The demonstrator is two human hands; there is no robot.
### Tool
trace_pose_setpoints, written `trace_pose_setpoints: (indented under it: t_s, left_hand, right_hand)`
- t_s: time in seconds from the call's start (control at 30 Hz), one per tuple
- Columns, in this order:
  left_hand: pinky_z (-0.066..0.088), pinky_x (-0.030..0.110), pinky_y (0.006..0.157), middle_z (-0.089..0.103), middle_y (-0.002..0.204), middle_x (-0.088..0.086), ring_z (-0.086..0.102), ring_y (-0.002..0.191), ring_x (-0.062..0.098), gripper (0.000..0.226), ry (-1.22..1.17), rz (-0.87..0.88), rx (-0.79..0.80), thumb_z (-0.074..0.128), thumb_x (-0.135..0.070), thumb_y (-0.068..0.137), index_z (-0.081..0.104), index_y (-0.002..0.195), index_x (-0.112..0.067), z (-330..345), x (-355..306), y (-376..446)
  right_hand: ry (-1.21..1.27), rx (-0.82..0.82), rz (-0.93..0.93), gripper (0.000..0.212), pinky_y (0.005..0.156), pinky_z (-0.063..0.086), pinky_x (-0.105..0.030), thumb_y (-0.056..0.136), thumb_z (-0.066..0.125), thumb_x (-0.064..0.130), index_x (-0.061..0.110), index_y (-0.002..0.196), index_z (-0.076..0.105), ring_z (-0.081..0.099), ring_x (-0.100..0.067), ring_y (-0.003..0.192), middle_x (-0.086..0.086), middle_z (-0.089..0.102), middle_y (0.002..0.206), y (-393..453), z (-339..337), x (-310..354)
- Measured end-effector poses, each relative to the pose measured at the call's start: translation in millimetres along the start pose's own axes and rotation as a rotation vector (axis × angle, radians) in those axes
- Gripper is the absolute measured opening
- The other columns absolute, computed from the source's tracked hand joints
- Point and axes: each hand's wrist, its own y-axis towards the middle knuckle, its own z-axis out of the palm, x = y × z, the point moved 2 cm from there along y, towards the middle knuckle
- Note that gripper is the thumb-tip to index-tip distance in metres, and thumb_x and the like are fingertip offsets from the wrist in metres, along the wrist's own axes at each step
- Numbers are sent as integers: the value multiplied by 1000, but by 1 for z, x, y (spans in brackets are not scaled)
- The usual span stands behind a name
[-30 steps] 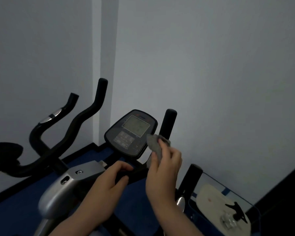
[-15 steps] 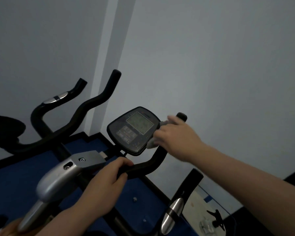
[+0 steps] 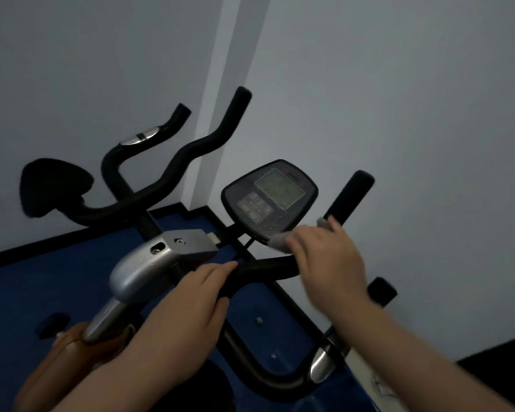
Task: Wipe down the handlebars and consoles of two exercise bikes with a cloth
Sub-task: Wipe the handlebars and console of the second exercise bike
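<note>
The near bike's dark console point(image 3: 269, 199) with its grey screen stands above a black handlebar point(image 3: 268, 267). My left hand point(image 3: 188, 307) grips the middle of that handlebar, fingers curled round the bar. My right hand point(image 3: 327, 260) holds a grey cloth point(image 3: 280, 241) wrapped on the bar's right bend, just below the console's lower edge. The right grip point(image 3: 350, 196) rises black above my right hand. A second bike's curved black handlebar point(image 3: 191, 150) stands to the left and farther back.
A silver frame cover point(image 3: 149, 263) lies left of my left hand. A black seat-like pad point(image 3: 52, 188) sits at far left. Pale walls meet in a corner behind the bikes. Blue floor point(image 3: 42, 278) runs beneath. A lower black bar with silver sensor point(image 3: 320, 365) curves at bottom right.
My right hand slid with the cloth down from the upper right grip to the bar's bend below the console. My left hand kept its grip. The view swung to the right.
</note>
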Motion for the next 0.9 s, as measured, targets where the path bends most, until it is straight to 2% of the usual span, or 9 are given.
trace_pose_setpoints:
  t_s: [0.1,0.13,0.23,0.33,0.43,0.5,0.6,0.77,0.9]
  left_hand:
    - [35,15,97,45,120,-32,41,113,-10,36,-19,-58,-101,48,-28,95,46,129,-42,-7,6,-14]
    - [39,17,94,49,114,-31,45,109,-9,32,-50,-91,-144,49,-26,94,52,121,-42,-10,8,-18]
    - [43,13,77,56,100,-31,53,98,-12,25,-103,-195,-223,51,-26,92,55,104,-48,-12,15,-27]
    - [47,15,76,62,94,-27,58,90,-9,20,-188,-304,-257,52,-27,93,59,96,-45,-8,20,-31]
    - [46,17,68,66,85,-23,62,83,-5,23,-284,-359,-352,54,-20,92,61,86,-41,-9,20,-31]
    - [46,19,63,65,85,-20,62,76,-1,25,-325,-380,-417,52,-14,91,58,83,-37,-10,20,-34]
    - [51,28,63,66,82,-10,62,72,1,29,-380,-422,-465,48,-10,92,54,81,-36,-11,20,-38]
    - [50,26,55,67,83,1,67,65,5,34,-541,-493,-493,45,-9,94,53,78,-37,-8,22,-41]
    - [51,30,62,64,81,-1,63,68,7,32,-492,-436,-528,49,-6,91,54,79,-35,-10,26,-40]
  right_hand:
    - [91,-89,120,29,86,46,-26,94,46,31,26,76,67,61,-14,79,7,65,71,-17,23,52]
    - [123,-83,75,25,76,43,-23,94,50,32,28,77,67,59,-12,73,10,64,70,-15,25,63]
    - [172,69,-73,24,69,41,-24,97,43,41,37,90,66,59,-7,77,15,68,85,-2,17,52]
    - [152,-41,23,26,63,36,-27,96,42,42,36,90,67,58,-14,78,12,67,83,-3,10,30]
    - [232,-173,29,15,76,46,-29,93,56,31,28,92,71,61,-15,84,8,69,89,-29,27,74]
    - [347,-139,-203,14,81,50,-30,92,58,27,23,96,71,63,-14,88,6,70,94,-44,37,108]
    - [354,-32,-530,17,77,52,-31,93,56,28,28,101,71,67,-12,90,11,72,101,-25,27,86]
    - [452,-64,-138,17,76,48,-22,92,58,36,35,102,71,63,-3,94,18,69,105,-22,19,55]
    - [512,71,-386,22,84,50,-22,91,54,38,34,106,70,61,3,102,18,70,107,-48,28,99]
